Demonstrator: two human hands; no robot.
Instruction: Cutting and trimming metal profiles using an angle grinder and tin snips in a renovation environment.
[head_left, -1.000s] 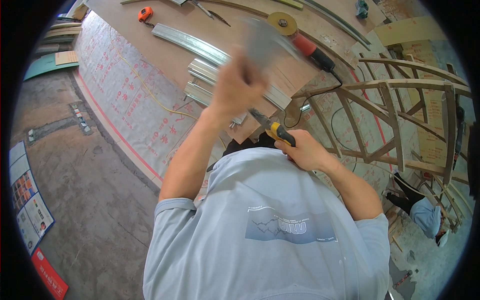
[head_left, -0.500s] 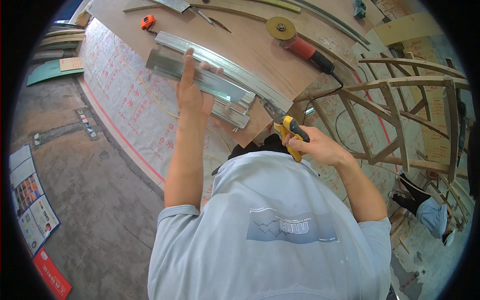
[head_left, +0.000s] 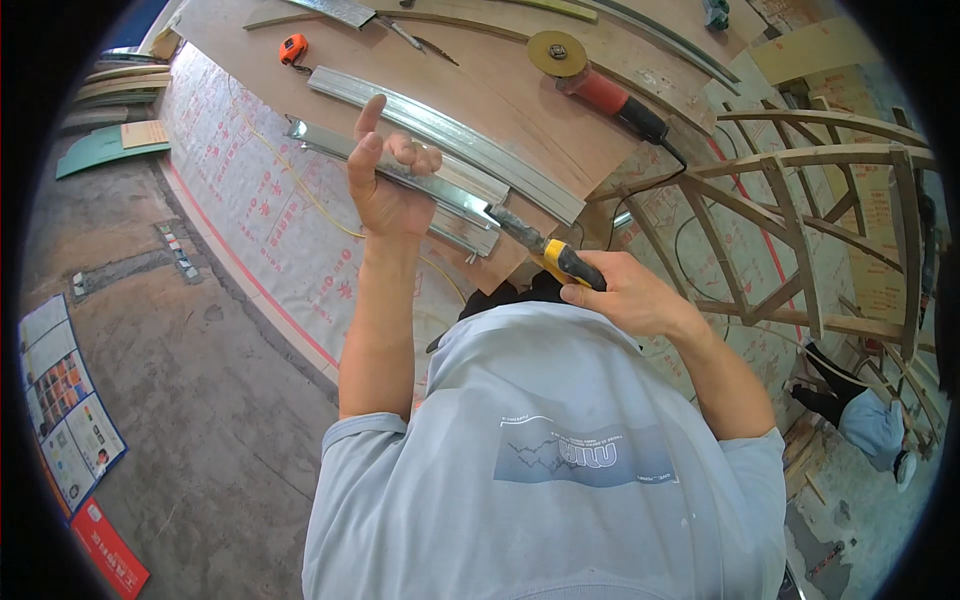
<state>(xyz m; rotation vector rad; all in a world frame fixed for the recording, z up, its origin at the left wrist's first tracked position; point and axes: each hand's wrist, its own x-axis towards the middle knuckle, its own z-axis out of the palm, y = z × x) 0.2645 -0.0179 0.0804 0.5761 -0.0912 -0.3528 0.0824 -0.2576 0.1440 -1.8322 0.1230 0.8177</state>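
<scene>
At the near edge of the plywood worktop (head_left: 560, 120), your left hand (head_left: 385, 190) is wrapped around a bent metal channel (head_left: 440, 195), thumb and lower fingers closed on it while the index finger sticks up free. Your right hand (head_left: 630, 295) is clenched on the yellow-and-black handle of the tin snips (head_left: 545, 250), whose dark nose meets the channel's right end, just beside your left hand. The channel looks like thin folded sheet steel: light, springy along its length, and probably sharp at the cut ends (bare skin there is a risk), so the flat web in the middle, where you have it now, seems the safest hold; a grip close to the blades should keep it from twisting. It lies across the table edge, over more channel pieces (head_left: 450, 130) stacked behind it. Farther back sit an angle grinder (head_left: 600, 85) with a tan disc and an orange tape measure (head_left: 292, 48), both well apart from your hands. A curved timber frame (head_left: 800, 200) stands to your right.
</scene>
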